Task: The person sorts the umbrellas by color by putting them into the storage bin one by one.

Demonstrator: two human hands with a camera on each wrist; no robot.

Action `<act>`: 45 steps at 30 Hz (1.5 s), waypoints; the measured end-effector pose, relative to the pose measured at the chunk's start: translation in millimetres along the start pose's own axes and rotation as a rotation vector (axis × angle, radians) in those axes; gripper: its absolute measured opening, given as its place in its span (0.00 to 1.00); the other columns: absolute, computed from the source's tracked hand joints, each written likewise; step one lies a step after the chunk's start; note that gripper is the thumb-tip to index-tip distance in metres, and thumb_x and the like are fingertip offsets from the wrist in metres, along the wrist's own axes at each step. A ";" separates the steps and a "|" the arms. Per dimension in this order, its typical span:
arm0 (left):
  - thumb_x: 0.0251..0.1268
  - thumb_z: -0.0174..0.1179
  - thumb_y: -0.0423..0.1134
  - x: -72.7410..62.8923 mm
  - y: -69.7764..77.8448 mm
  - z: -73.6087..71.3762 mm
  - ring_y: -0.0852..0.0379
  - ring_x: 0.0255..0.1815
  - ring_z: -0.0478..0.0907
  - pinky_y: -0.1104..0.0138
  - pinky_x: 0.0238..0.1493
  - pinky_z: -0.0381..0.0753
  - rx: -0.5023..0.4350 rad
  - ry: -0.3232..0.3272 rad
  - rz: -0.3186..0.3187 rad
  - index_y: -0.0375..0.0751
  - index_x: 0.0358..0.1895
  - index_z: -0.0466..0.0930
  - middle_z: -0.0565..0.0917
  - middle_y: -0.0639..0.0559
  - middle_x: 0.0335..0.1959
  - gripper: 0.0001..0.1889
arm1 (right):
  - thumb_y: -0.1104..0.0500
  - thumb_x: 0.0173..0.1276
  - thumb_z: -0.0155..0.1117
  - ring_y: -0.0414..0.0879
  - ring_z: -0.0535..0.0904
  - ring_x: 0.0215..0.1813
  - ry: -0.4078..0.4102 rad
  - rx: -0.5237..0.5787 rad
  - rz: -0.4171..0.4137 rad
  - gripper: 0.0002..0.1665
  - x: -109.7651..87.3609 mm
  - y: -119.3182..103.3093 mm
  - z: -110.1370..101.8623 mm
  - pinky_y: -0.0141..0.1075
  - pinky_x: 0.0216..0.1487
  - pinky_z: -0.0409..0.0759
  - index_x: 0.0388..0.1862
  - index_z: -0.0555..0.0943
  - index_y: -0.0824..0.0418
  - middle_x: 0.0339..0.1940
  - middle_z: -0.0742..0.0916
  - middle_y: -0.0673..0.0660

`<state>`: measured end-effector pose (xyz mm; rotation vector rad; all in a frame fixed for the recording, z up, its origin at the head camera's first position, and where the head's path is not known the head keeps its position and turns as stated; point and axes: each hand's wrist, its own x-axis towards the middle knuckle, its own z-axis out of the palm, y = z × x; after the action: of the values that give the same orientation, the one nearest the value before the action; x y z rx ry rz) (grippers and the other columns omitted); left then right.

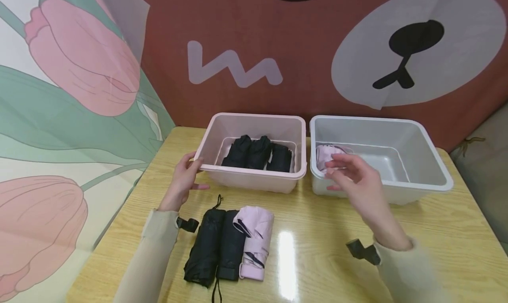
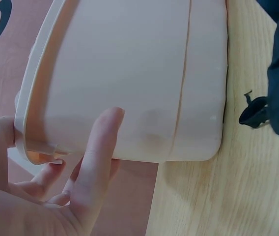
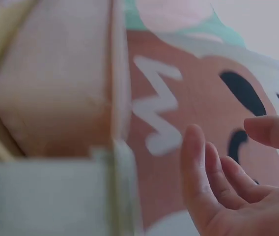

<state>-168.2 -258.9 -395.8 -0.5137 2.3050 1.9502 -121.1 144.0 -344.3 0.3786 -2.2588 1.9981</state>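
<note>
Placement of one pink umbrella (image 1: pixel 324 155) in the grey bin (image 1: pixel 369 131), just beside my right hand (image 1: pixel 359 177), seems finished. Next move probably calls for the other pink one (image 1: pixel 258 245), nearer me than these fingers. They hover by the rim, apart, empty; my left hand (image 1: pixel 183 179) holds the pink bin (image 1: pixel 254 179).

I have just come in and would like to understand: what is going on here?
A person's left hand holds the front left corner of a pink bin, where three black folded umbrellas lie. The right hand, empty, is by the near rim of a grey bin, near the single pink umbrella inside it. Two more black umbrellas and another pink one lie side by side on the wooden table.
</note>
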 end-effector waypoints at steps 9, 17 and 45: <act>0.73 0.49 0.49 0.5 -1.6 -0.2 0.40 0.67 0.68 0.52 0.34 0.89 0.003 -0.001 0.010 0.48 0.72 0.58 0.66 0.40 0.70 0.27 | 0.61 0.63 0.67 0.52 0.81 0.47 -0.194 -0.289 0.146 0.30 -28.9 45.3 65.8 0.34 0.37 0.86 0.62 0.70 0.67 0.53 0.81 0.63; 0.73 0.49 0.48 0.0 -1.5 0.7 0.41 0.66 0.69 0.53 0.33 0.89 -0.004 0.004 0.011 0.49 0.71 0.58 0.67 0.41 0.69 0.27 | 0.48 0.59 0.69 0.56 0.76 0.53 -0.313 -0.484 0.233 0.48 -53.0 75.9 114.6 0.52 0.57 0.81 0.71 0.60 0.67 0.60 0.72 0.66; 0.73 0.49 0.49 0.8 -2.8 0.0 0.41 0.68 0.68 0.53 0.33 0.89 -0.019 -0.001 0.002 0.49 0.73 0.56 0.66 0.39 0.69 0.29 | 0.35 0.52 0.70 0.61 0.79 0.49 -0.312 -0.840 0.148 0.63 -68.6 83.6 167.1 0.51 0.31 0.84 0.73 0.55 0.73 0.64 0.68 0.73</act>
<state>-168.1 -259.5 -398.7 -0.5119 2.2898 1.9746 -61.4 -3.9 -463.2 0.4475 -3.1088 0.8966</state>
